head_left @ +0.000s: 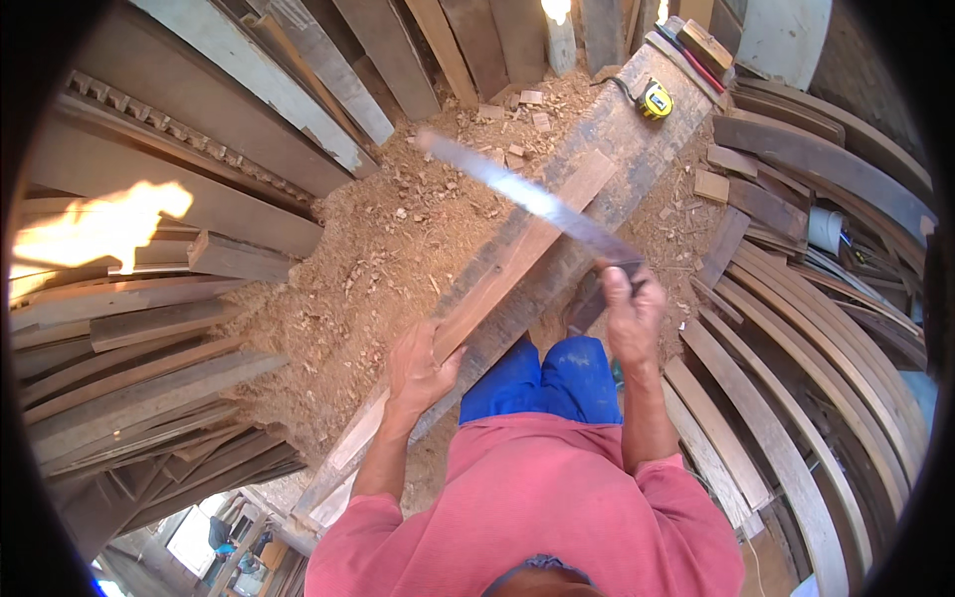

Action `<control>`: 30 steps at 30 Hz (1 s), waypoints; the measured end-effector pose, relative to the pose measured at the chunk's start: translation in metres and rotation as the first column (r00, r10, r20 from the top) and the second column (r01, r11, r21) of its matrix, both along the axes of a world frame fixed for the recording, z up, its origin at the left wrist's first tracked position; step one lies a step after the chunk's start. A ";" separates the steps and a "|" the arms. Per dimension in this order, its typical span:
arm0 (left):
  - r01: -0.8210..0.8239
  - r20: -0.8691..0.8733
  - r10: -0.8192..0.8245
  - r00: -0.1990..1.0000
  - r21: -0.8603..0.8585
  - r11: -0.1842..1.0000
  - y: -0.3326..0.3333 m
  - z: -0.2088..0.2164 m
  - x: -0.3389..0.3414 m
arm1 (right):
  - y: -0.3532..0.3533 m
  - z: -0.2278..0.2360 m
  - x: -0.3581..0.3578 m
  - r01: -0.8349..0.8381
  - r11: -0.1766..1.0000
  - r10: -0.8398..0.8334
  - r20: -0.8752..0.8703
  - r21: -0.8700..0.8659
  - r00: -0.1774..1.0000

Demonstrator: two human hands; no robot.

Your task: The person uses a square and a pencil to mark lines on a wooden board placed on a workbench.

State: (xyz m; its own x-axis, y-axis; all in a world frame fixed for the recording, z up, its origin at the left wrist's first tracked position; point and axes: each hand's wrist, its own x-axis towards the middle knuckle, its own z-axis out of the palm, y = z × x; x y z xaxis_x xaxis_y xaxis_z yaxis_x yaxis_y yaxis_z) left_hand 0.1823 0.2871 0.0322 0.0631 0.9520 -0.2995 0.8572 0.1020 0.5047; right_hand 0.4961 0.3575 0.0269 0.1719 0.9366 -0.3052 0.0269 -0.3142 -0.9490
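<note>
My right hand (637,310) is closed round the dark handle of a handsaw. The long saw blade (545,206) points away to the far left, crossing over a reddish-brown wooden board (507,267); its tip is blurred and its teeth cannot be made out. That board lies lengthwise along a narrow, worn workbench (652,134), which runs slantwise from far right to near left. My left hand (420,366) grips the board's near part, thumb on one side and fingers over the other. Whether the blade touches the wood, I cannot tell.
A yellow tape measure (655,100) sits at the bench's far end, near a red-and-black tool (691,60) and a small wood block (707,43). Sawdust and offcuts (378,239) cover the floor. Stacked planks (249,184) stand left and ahead; curved boards (796,328) crowd the right.
</note>
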 end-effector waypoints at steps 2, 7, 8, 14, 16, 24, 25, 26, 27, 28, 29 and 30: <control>-0.007 0.067 0.003 0.998 0.060 0.998 0.010 0.000 0.024 | -0.010 -0.029 -0.004 -0.088 0.996 0.087 -0.056 -0.008 0.995; 0.041 0.167 -0.077 0.983 0.205 0.978 0.040 -0.006 0.076 | -0.002 -0.025 -0.010 -0.231 0.968 0.211 -0.174 -0.103 0.962; 0.058 0.171 -0.095 0.981 0.211 0.976 0.045 -0.006 0.083 | 0.001 -0.023 -0.009 -0.234 0.964 0.209 -0.182 -0.127 0.961; 0.213 0.148 -0.255 0.955 0.252 0.944 0.082 0.009 0.120 | 0.001 -0.037 -0.018 -0.156 0.974 0.094 -0.335 -0.162 0.938; 0.196 0.146 -0.242 0.959 0.270 0.943 0.085 -0.007 0.118 | 0.001 -0.043 -0.022 -0.140 0.974 0.071 -0.352 -0.176 0.933; 0.165 0.143 -0.213 0.967 0.285 0.944 0.086 -0.008 0.123 | -0.001 -0.044 -0.028 -0.017 0.981 -0.071 -0.444 -0.192 0.893; 0.167 0.137 -0.213 0.967 0.289 0.943 0.086 -0.009 0.123 | -0.002 -0.046 -0.027 -0.030 0.980 -0.060 -0.431 -0.198 0.900; 0.168 0.131 -0.213 0.968 0.292 0.942 0.086 -0.009 0.122 | -0.002 -0.047 -0.027 -0.042 0.978 -0.048 -0.418 -0.204 0.907; 0.168 0.129 -0.212 0.969 0.290 0.942 0.086 -0.009 0.123 | -0.002 -0.046 -0.027 -0.032 0.979 -0.058 -0.427 -0.201 0.902; 0.168 0.127 -0.211 0.969 0.288 0.943 0.086 -0.008 0.123 | -0.001 -0.043 -0.027 -0.022 0.980 -0.068 -0.436 -0.197 0.897; 0.167 0.124 -0.210 0.970 0.286 0.943 0.086 -0.008 0.124 | -0.001 -0.042 -0.027 -0.012 0.981 -0.077 -0.445 -0.195 0.892; 0.168 0.119 -0.210 0.970 0.289 0.942 0.086 -0.007 0.124 | -0.001 -0.042 -0.028 -0.014 0.979 -0.080 -0.445 -0.204 0.892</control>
State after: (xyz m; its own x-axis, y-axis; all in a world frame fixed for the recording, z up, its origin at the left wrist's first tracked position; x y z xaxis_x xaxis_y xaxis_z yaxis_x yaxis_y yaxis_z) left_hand 0.3067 0.3733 0.0249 0.2731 0.9620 -0.0018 0.7618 -0.2152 0.6110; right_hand 0.4685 0.3566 -0.0156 0.0026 0.8458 -0.5335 -0.4001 -0.4880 -0.7757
